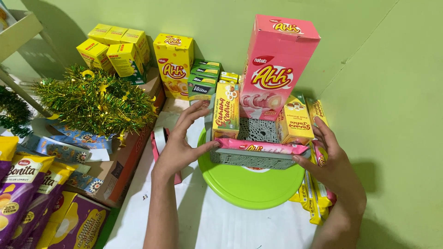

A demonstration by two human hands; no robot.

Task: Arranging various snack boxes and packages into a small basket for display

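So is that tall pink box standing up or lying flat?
Upright. The tall pink cardboard box stands on end at the back of the grey lattice basket, its closed top flap uppermost.

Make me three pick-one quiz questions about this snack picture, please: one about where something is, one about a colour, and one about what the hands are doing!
1. Where does the grey basket stand?
A. on the round plate
B. on the tinsel
C. on a chair

2. What colour is the tall box at the back of the basket?
A. blue
B. pink
C. black

3. What are the left hand and right hand doing?
A. clapping
B. lying flat on the floor
C. touching the basket's two ends

Answers: 1 A, the green plate shows under it. 2 B, its front is pink. 3 C, one hand is at each end.
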